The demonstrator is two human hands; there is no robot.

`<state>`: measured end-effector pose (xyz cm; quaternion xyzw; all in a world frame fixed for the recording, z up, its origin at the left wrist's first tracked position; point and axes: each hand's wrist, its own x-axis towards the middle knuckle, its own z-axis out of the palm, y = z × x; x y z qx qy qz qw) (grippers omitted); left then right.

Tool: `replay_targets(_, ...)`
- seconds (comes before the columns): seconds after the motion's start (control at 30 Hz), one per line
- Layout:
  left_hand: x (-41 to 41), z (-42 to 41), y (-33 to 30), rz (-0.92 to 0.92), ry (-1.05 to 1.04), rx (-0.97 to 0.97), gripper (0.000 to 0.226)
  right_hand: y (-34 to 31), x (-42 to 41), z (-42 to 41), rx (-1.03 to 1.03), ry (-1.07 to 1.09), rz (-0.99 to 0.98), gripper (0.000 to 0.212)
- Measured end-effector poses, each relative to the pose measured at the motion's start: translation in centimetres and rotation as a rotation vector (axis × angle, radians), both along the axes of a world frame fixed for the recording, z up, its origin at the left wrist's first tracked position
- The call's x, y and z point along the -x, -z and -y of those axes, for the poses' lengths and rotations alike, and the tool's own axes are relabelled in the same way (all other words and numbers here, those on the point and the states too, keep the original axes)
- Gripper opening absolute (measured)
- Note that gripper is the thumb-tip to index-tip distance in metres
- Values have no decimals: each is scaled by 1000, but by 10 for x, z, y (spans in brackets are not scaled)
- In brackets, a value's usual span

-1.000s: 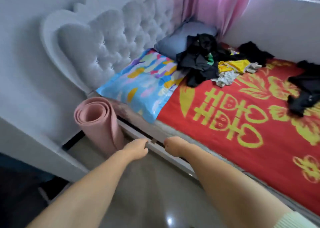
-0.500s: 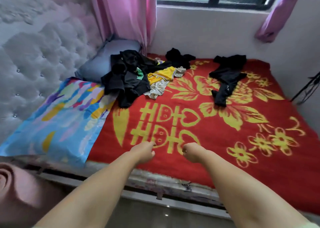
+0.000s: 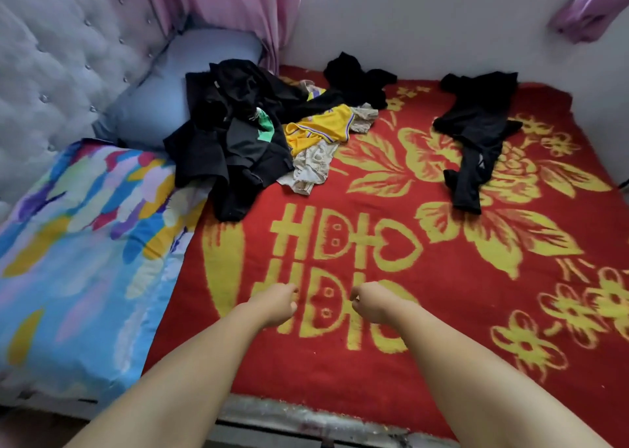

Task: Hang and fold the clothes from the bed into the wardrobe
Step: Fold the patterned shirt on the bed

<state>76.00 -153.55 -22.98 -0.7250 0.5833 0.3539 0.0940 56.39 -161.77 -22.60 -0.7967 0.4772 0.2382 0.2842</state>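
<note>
Left hand (image 3: 274,304) and right hand (image 3: 371,303), both curled into loose fists gripping nothing, hover over the red blanket (image 3: 374,243). The clothes heap (image 3: 258,131) lies beyond them, by the grey pillow (image 3: 170,90). Step: approach; next, reach farther and grasp one garment.

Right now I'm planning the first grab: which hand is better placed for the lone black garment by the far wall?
Right hand, probably: the lone black garment lies on its side; the left hand would cross over.
</note>
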Motion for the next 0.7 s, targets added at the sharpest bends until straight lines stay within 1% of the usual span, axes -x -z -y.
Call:
replay_targets(0.1,-33,49,30,9,49,-29,48,36,-34,43,-19,65,29,33)
replay_targets(0.2,-57,96,55,31,70,-32,48,64,-53,80,7,127,58,31)
replay_targets(0.3,-68,150,79,49,102,-7,47,97,-63,126,39,149,46,29)
replay_targets(0.37,-69,181,97,67,111,14,45,120,-66,158,56,179,19,34)
replay_targets(0.43,-65,205,113,110,132,12,46,138,-68,187,112,222,5,44)
replay_targets(0.53,-62,242,139,207,164,91,57,169,-70,226,193,224,55,53)
replay_targets(0.63,-66,284,170,272,129,204,70,225,-52,245,147,153,-15,57)
replay_targets(0.67,-70,298,180,295,122,225,73,244,-45,244,193,121,-21,56)
replay_targets(0.7,-75,311,189,328,128,248,76,257,-39,242,298,101,17,54)
